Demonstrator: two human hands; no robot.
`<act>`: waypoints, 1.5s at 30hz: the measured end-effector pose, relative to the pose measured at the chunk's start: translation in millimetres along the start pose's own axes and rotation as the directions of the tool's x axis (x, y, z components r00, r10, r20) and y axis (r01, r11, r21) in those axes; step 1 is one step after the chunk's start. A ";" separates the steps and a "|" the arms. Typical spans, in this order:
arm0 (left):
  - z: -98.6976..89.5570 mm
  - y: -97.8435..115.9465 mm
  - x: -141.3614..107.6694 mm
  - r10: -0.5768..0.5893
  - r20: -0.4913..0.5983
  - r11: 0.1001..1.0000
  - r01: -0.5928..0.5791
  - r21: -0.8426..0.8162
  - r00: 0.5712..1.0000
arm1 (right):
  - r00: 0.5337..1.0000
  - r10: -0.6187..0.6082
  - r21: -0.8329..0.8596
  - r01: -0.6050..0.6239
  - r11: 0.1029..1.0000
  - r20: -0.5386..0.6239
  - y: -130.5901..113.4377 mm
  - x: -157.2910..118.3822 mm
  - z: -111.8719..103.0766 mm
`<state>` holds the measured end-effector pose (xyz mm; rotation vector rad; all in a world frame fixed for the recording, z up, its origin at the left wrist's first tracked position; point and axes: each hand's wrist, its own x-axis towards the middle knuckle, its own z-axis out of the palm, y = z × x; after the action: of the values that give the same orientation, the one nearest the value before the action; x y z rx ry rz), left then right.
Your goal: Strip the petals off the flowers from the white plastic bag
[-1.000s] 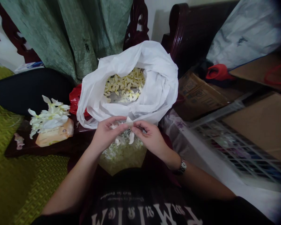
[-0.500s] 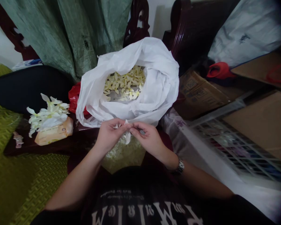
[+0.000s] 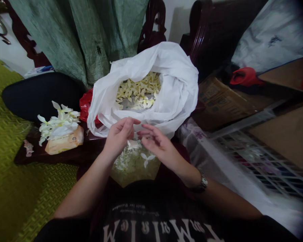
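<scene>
White blossom (image 3: pixel 145 159) just below open empty right hand (image 3: pixel 156 143); left hand (image 3: pixel 120 135) open too, nothing gripped.

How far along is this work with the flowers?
Done: a thick layer of small cream flower pieces lies in the white plastic bag. In hand: nothing visible; the left hand and right hand are open above a white flower and white scraps in the lap. Left: a bunch of white flowers lies on a tan packet, apparently not yet pulled apart.
</scene>
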<state>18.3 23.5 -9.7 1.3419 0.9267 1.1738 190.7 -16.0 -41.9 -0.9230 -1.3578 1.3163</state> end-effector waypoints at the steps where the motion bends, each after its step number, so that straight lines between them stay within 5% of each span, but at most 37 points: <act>1: 3.8 0.4 -0.4 0.011 -0.004 1.000 -0.011 -0.001 1.000 | 0.997 0.061 0.065 -0.064 0.996 0.049 1.7 2.1 4.5; 5: 12.5 -0.2 -3.4 0.051 -0.058 0.997 -0.048 0.056 0.997 | 0.980 0.171 0.244 -0.191 0.951 0.102 11.3 11.2 16.2; 13: -11.5 -11.9 -4.3 -0.029 -0.061 0.999 0.031 0.027 0.998 | 0.976 0.184 0.309 -0.139 0.941 -0.118 10.9 14.8 8.3; 19: -17.8 -11.0 -8.7 -0.071 0.010 0.997 0.070 0.019 0.997 | 0.974 0.217 0.396 -0.177 0.901 -0.060 3.8 10.6 7.1; 25: -16.6 -10.2 -12.6 0.078 0.019 0.991 -0.079 0.105 0.997 | 0.964 0.262 0.419 -0.260 0.870 0.055 0.7 7.1 6.0; 33: -12.3 -3.5 -12.5 0.094 0.057 0.984 -0.101 0.148 0.994 | 0.993 0.006 0.132 0.010 0.991 -0.114 5.6 5.6 10.4; 39: -4.7 -3.6 -14.0 0.154 0.020 0.962 -0.155 0.227 0.988 | 0.981 -0.011 0.146 0.039 0.988 -0.192 2.6 9.9 15.7; 45: -2.5 -8.3 -13.7 0.098 -0.046 0.978 -0.088 0.189 0.994 | 0.964 0.072 0.261 -0.003 0.965 -0.257 2.2 13.5 20.8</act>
<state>13.7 11.7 -20.0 1.5237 1.0440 1.2240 167.3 -7.6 -40.5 -0.9104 -0.9419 1.3103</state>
